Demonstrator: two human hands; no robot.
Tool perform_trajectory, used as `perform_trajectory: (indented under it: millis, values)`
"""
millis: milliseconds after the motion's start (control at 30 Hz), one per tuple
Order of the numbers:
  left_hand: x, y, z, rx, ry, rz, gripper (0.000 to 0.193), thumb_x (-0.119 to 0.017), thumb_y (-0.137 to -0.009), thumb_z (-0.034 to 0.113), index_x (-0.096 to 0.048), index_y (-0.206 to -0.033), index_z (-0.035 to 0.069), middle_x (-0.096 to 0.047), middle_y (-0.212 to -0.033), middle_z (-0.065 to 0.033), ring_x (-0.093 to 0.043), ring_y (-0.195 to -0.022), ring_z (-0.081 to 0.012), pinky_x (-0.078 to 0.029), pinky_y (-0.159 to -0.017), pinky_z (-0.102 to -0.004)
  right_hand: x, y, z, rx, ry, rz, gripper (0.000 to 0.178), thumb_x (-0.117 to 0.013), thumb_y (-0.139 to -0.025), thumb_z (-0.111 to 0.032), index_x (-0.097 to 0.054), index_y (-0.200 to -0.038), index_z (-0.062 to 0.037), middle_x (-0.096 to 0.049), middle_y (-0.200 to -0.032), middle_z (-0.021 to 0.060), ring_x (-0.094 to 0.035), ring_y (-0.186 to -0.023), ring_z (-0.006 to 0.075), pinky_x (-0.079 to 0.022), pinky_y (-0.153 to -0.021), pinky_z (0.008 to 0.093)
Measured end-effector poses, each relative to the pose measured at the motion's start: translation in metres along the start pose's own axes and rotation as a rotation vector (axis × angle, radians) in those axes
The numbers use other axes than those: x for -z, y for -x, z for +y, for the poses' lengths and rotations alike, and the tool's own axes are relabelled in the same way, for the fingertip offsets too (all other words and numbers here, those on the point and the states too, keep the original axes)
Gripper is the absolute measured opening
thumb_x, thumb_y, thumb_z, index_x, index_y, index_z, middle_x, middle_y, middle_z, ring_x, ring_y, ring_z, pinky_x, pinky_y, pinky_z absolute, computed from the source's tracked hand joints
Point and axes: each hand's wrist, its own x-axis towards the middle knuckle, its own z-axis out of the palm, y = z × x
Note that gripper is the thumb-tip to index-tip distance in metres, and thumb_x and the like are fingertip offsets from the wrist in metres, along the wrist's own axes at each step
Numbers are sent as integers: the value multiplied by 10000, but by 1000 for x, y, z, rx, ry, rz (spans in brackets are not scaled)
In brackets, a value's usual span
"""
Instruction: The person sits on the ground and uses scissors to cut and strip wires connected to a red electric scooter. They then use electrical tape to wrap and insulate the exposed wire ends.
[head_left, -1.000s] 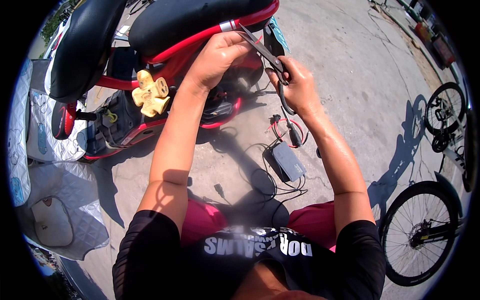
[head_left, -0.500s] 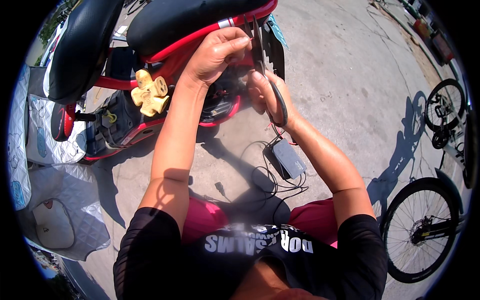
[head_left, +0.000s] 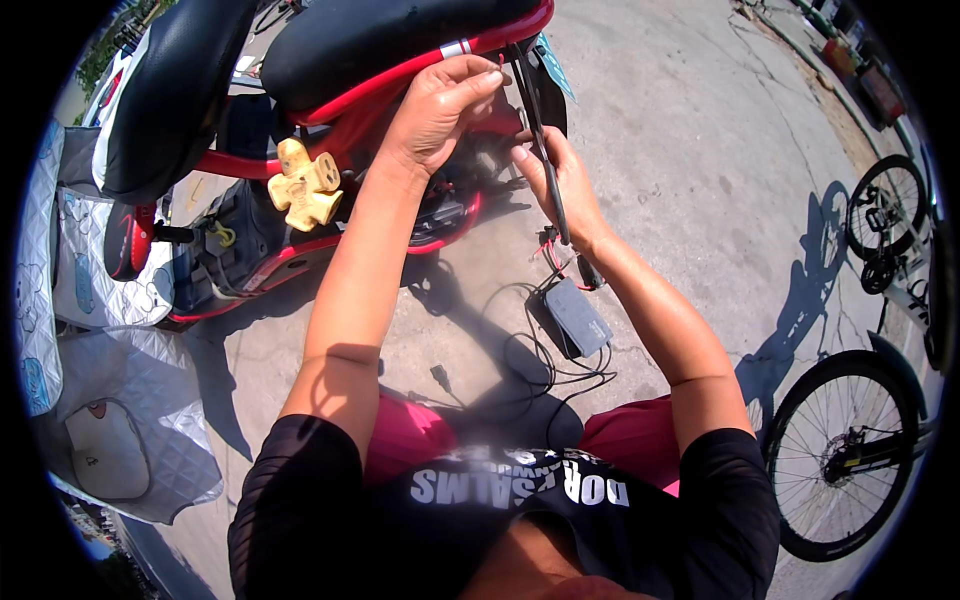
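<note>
My right hand (head_left: 572, 185) grips a pair of long scissors (head_left: 541, 140) with black handles. They stand nearly edge-on, blades pointing up beside the rear of a red electric scooter (head_left: 400, 80). My left hand (head_left: 438, 110) is closed in a pinch close to the blades, under the black seat (head_left: 390, 45). A small red bit, perhaps a wire end, shows at its fingertips; what the pinch holds is mostly hidden. On the ground below my right forearm lies a grey charger box (head_left: 578, 315) with black cable and thin red leads.
A yellow flower-shaped piece (head_left: 304, 185) rests on the scooter's side. Silvery quilted cloth (head_left: 160, 400) hangs at the left. Two bicycles stand at the right, the nearer showing a large wheel (head_left: 845, 455). A cable plug (head_left: 440, 377) lies on the concrete between my arms.
The scissors have turned from spread blades to an almost edge-on, narrow view. My right hand has shifted slightly right; my left hand stays pinched in nearly the same place.
</note>
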Motion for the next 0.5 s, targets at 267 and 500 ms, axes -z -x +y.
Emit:
perform_trajectory:
  millis: [267, 500]
  values:
    - [-15, 2, -3, -117, -300, 146, 89, -597, -851, 14, -677, -891, 14, -613, -737, 25, -509, -620, -33, -394, -571, -178, 12, -4, -1, 176, 443, 182, 386, -683, -827, -255, -558, -1091, -2, -532, -769, 98, -513, -691, 167, -444, -649, 314]
    - [-31, 3, -5, -225, -424, 167, 57, -600, -843, 4, -656, -830, -1, -483, -668, 100, -397, -611, 0, -312, -540, -181, 18, -4, -7, 167, 460, 179, 342, -675, -859, -276, -590, -1029, 9, -503, -648, 71, -487, -575, 164, -440, -572, 313]
